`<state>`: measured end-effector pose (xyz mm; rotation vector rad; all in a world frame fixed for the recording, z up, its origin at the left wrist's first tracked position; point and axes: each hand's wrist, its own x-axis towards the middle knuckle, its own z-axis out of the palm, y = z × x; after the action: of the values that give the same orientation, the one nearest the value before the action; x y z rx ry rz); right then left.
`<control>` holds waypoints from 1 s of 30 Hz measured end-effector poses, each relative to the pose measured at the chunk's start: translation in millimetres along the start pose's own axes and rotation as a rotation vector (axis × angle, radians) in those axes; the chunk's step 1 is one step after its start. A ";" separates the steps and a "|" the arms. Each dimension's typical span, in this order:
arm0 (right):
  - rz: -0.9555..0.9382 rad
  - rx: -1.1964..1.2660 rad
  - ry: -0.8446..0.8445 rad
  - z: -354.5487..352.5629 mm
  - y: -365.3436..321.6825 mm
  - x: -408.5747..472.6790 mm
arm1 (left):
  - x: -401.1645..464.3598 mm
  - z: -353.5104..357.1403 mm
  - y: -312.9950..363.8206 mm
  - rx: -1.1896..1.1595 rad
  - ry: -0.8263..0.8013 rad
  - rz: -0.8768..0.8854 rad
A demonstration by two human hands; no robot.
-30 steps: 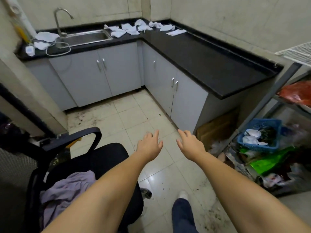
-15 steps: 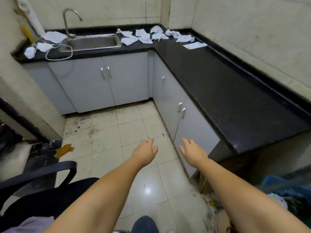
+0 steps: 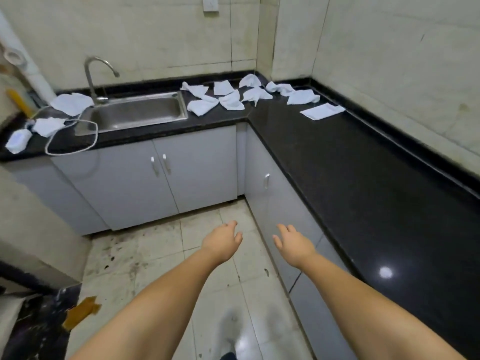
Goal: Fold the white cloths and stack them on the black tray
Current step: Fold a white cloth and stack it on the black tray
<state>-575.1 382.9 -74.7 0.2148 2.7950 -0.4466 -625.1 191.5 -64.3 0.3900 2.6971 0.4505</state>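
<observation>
Several crumpled white cloths [image 3: 231, 96] lie in the far corner of the black L-shaped counter [image 3: 363, 183]. One flat folded white cloth [image 3: 322, 111] lies to their right. Two more white cloths [image 3: 71, 103] sit left of the sink. My left hand [image 3: 223, 241] and my right hand [image 3: 293, 242] are stretched out over the floor, fingers relaxed, holding nothing, well short of the cloths. No black tray can be seen.
A steel sink [image 3: 137, 113] with a tap [image 3: 97, 74] is set in the counter's left run, and a white cable [image 3: 75, 141] loops over the edge. Grey cabinets [image 3: 166, 175] stand below. The tiled floor [image 3: 145, 250] is stained.
The view has moved forward and up toward the counter corner; the chair and blue basket have dropped out of sight. Both hands stay outstretched and empty.
</observation>
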 end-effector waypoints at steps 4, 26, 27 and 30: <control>0.010 0.032 0.045 -35.7 -15.7 78.7 | 90.2 -52.9 -4.1 0.044 0.001 0.054; 0.394 0.237 0.323 -227.4 158.5 468.4 | 590.0 -155.6 207.2 0.220 -0.132 0.618; 0.417 0.243 0.334 -230.5 166.7 483.5 | 611.5 -155.3 216.9 0.228 -0.140 0.651; 0.504 0.260 0.380 -240.5 191.7 527.5 | 676.9 -153.4 244.7 0.239 -0.166 0.756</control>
<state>-1100.9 693.4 -77.8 1.1356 2.8682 -0.6945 -1239.9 596.0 -56.5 1.4591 2.3616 0.2654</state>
